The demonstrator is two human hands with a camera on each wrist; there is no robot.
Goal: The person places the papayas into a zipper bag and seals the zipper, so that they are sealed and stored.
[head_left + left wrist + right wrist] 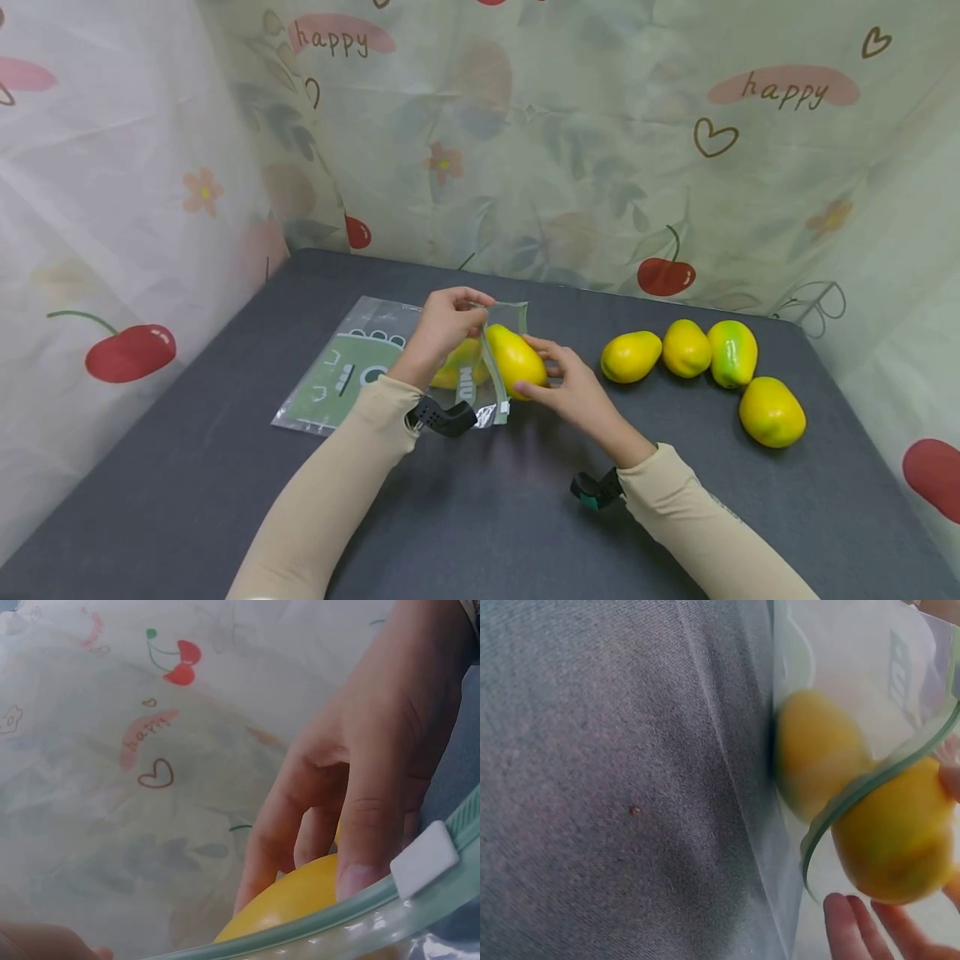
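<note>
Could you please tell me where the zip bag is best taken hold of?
I'd pinch the zip bag at the far end of its green rim, coming from the left, as the left hand does: it opens to the right, where the right hand holds a yellow fruit, so that side seems best left free.

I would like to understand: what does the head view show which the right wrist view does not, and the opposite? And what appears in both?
Only the head view: four loose yellow fruits on the right side of the table, the beige sleeves, and the "happy" lettering in the background.

Only the right wrist view: a tiny reddish speck on the grey surface.

Both: the clear bag with green edging, one fruit inside it, a second fruit at its mouth, and fingers of the right hand on that second fruit.
</note>
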